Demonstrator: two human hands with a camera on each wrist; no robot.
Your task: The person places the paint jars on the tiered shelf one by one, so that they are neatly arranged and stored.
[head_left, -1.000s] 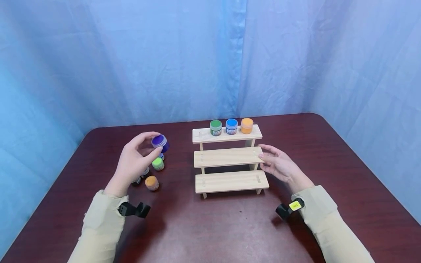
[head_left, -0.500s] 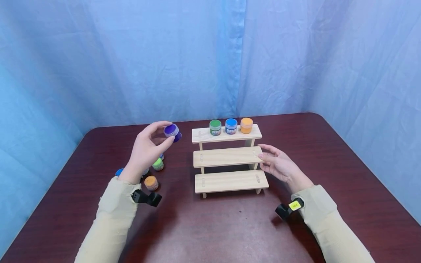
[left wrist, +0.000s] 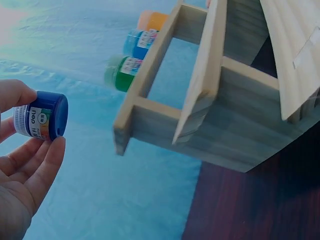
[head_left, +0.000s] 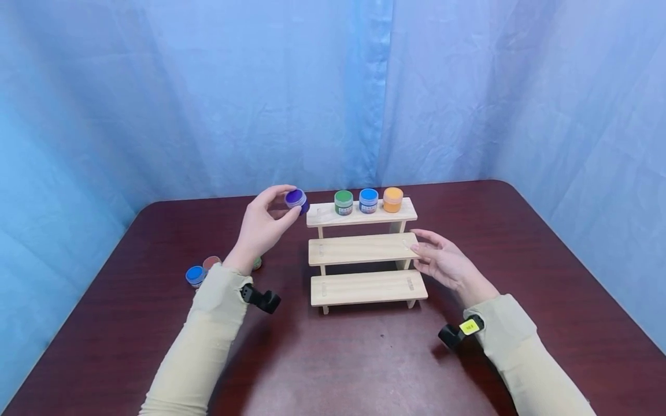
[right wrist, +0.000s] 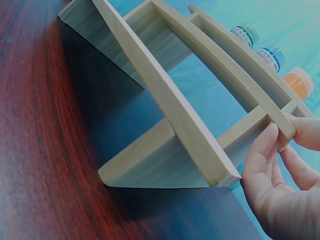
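Note:
My left hand (head_left: 262, 228) pinches a purple paint jar (head_left: 296, 199) between thumb and fingers, raised beside the left end of the top step of a three-tier wooden display stand (head_left: 364, 248). In the left wrist view the jar (left wrist: 42, 116) is tilted on its side, its printed label showing. A green paint jar (head_left: 343, 203), a blue one (head_left: 368, 201) and an orange one (head_left: 392, 200) stand in a row on the top step. With thumb and fingers, my right hand (head_left: 444, 263) grips the right end of the middle step, as the right wrist view also shows.
On the table (head_left: 364, 358) at left, a blue-lidded jar (head_left: 195, 275) and a reddish-brown-lidded jar (head_left: 211, 263) stand partly behind my left sleeve. A green jar (head_left: 257, 263) peeks out past the wrist. Light blue curtains (head_left: 234, 104) hang behind the table.
My left hand has carried the purple jar right and away from me, up to the top step's left end. Its forearm now covers several table jars. The right hand keeps its grip.

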